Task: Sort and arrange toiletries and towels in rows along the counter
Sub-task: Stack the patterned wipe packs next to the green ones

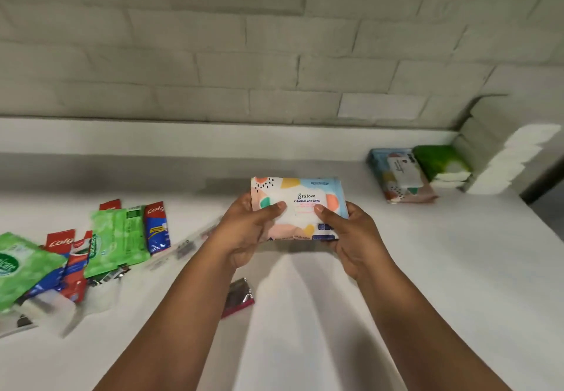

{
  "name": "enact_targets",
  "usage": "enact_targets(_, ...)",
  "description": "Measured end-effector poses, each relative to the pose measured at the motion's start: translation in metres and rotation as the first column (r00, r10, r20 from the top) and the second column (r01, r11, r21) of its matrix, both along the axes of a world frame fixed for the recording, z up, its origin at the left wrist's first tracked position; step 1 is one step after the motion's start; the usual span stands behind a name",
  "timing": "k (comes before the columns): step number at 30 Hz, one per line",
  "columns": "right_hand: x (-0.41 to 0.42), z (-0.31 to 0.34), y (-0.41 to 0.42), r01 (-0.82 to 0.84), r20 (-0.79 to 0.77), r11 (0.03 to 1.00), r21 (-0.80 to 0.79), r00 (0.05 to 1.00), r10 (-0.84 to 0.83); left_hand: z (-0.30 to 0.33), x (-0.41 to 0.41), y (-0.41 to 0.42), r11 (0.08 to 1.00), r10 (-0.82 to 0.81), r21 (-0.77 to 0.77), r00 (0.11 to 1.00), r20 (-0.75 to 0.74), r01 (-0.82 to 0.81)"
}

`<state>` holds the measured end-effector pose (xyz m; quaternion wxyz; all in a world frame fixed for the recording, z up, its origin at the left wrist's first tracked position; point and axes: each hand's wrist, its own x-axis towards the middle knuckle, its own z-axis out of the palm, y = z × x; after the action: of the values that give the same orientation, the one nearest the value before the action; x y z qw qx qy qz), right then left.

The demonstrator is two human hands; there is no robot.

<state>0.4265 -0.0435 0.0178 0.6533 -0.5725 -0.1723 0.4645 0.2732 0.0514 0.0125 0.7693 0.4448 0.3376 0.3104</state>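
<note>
Above tabletop (396,268) centre, both hands, left hand (244,232) & right hand (351,235), gripped wet wipes pack (300,204) by its near corners, thumbs on top; pack probably soft, light, a bit slippery.

White desk (396,268): green wipe packs (117,238) and toothpaste boxes (157,227) heaped left; patterned wipes pack (399,177), green pack (439,161), white towels (503,161) far right.

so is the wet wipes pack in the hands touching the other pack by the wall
Apart. The head view shows the held wet wipes pack separated from the pack by the wall by bare counter.
</note>
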Motion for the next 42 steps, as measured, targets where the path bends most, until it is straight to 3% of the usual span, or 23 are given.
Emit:
enact_targets(6,0.076,-0.007,-0.038,0.098,-0.242,0.989,0.110,0.968,-0.069,-0.007,0.098,-0.038,0.993,0.093,-0.084,0.984,0.151,-0.081)
enact_targets(13,0.146,-0.015,-0.065,0.108,-0.256,0.985,0.132,0.964,-0.072,-0.015,0.175,-0.058,0.990,0.082,-0.126,0.978,0.189,-0.059)
enact_targets(17,0.162,-0.020,-0.062,0.019,-0.169,0.995,0.098,0.986,-0.002,-0.021,0.210,-0.073,0.985,0.133,-0.133,0.969,0.209,-0.107)
enact_targets(20,0.177,-0.026,-0.054,0.076,-0.157,0.994,0.078,0.986,-0.064,-0.023,0.226,-0.080,0.980,0.109,-0.188,0.966,0.233,-0.065)
enact_targets(24,0.209,-0.023,-0.046,0.075,-0.181,0.996,0.048,0.981,-0.066,-0.023,0.228,-0.061,0.975,-0.010,-0.219,0.998,0.064,0.023)
enact_targets(28,0.230,-0.018,-0.034,0.086,0.012,0.994,-0.069,0.996,-0.086,-0.027,0.233,-0.042,0.986,-0.145,-0.096,0.983,-0.114,0.134)
enact_targets(34,0.246,-0.029,-0.015,0.199,0.189,0.980,0.001,0.962,-0.195,-0.031,0.270,-0.022,1.000,-0.018,-0.002,0.984,-0.179,0.018)
enact_targets(38,0.250,-0.041,-0.002,0.287,0.560,0.957,-0.034,0.799,-0.220,-0.036,0.292,-0.010,0.995,0.089,0.057,0.968,-0.236,-0.077)
enact_targets(42,0.258,-0.045,0.010,0.280,0.751,0.960,-0.009,0.636,-0.179,-0.047,0.304,0.000,0.973,0.180,0.196,0.926,-0.333,-0.119)
